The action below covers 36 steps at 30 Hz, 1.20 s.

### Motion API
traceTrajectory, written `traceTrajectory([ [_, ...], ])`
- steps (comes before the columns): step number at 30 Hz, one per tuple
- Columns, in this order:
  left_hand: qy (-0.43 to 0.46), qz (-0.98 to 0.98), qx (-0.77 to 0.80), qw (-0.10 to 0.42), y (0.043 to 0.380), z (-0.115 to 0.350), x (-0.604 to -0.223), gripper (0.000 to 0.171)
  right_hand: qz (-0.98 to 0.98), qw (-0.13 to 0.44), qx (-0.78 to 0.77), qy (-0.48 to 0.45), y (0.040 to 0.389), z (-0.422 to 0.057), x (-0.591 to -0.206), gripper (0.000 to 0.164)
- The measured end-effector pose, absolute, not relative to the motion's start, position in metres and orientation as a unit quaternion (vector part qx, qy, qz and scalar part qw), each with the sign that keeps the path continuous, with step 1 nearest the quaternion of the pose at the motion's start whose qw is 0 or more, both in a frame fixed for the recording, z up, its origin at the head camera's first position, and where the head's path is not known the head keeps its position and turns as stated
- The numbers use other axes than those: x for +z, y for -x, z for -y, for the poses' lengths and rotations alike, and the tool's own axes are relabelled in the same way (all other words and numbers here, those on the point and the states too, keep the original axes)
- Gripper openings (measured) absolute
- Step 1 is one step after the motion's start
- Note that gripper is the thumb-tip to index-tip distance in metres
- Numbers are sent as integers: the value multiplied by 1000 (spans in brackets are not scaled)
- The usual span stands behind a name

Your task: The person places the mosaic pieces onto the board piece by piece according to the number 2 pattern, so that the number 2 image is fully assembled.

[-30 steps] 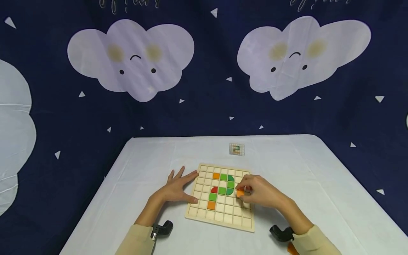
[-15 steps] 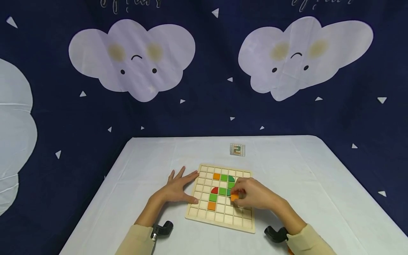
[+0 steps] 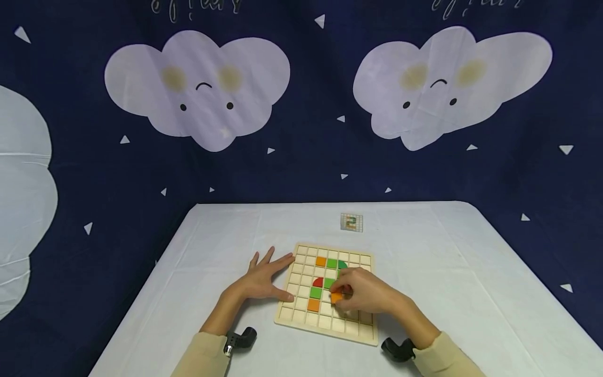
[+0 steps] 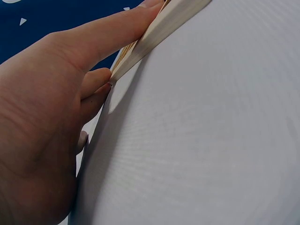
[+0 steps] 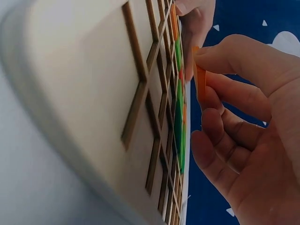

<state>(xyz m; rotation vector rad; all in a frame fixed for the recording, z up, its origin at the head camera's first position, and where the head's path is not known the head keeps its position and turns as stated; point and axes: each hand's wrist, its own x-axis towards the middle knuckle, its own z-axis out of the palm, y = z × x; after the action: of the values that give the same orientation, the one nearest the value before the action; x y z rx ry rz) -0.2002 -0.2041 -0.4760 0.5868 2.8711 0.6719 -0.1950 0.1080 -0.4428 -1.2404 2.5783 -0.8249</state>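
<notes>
A square wooden grid board (image 3: 325,327) lies on the white table, with orange, green and red tiles set in some of its cells. My right hand (image 3: 369,290) pinches an orange square tile (image 3: 336,298) between thumb and fingers, close over the board's middle. In the right wrist view the orange tile (image 5: 199,77) stands apart from the grid surface. With fingers spread, my left hand (image 3: 256,281) rests at the board's left edge; the left wrist view shows its thumb on the wooden rim (image 4: 154,35). The right hand hides some of the green tiles.
Behind the board lies a small card (image 3: 351,222) printed with a gridded pattern. A dark blue cloth with clouds (image 3: 195,89) hangs beyond the table's far edge. Each wrist wears a black camera mount, such as the right mount (image 3: 398,350).
My right hand has carried the orange tile leftward and slightly nearer across the board. The left hand stays at the board's edge.
</notes>
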Motion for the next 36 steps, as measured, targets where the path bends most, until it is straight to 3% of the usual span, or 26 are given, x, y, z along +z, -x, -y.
traceTrajectory([
  [22,-190,-956,212,72,201,203,-475,109,-852,91,-253,450,188,-88,-451,16],
  [36,-196,-956,209,71,201,204,-476,108,-854,108,-258,438,187,-88,-450,21],
])
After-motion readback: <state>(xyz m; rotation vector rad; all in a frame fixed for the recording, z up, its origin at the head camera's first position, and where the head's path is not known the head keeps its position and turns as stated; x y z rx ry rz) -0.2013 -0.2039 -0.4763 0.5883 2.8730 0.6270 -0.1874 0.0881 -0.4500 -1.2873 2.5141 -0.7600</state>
